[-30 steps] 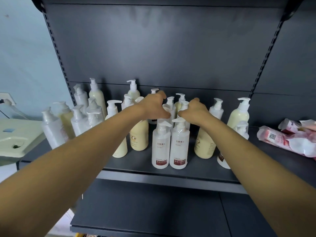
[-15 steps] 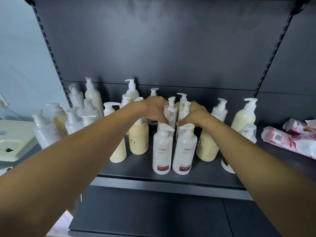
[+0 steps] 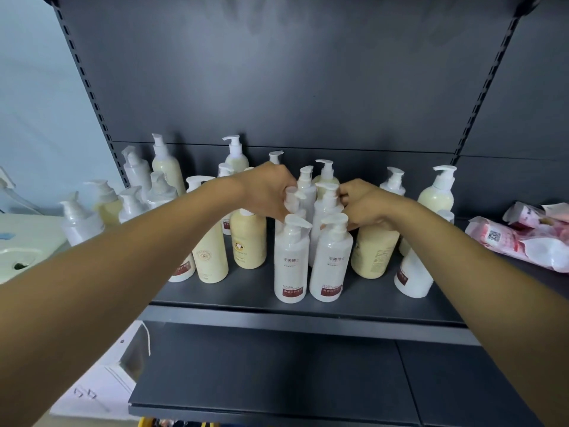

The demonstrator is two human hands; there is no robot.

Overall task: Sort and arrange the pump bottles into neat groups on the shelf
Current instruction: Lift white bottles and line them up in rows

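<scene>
- While both arms reached in, I saw the left hand (image 3: 271, 192) closed around a white pump bottle (image 3: 292, 201) in the second row on the shelf (image 3: 308, 312).
- The right hand (image 3: 363, 204) pinched its neighbour's pump neck (image 3: 328, 195).
- I judged the step to be grouping the white bottles mid-shelf; next, both needed seating squarely behind the front pair (image 3: 311, 260) without toppling them.

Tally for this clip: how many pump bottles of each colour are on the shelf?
white bottles: 14
cream bottles: 8
Total: 22
Several at the back are partly hidden by the arms, so the counts are approximate.
</scene>
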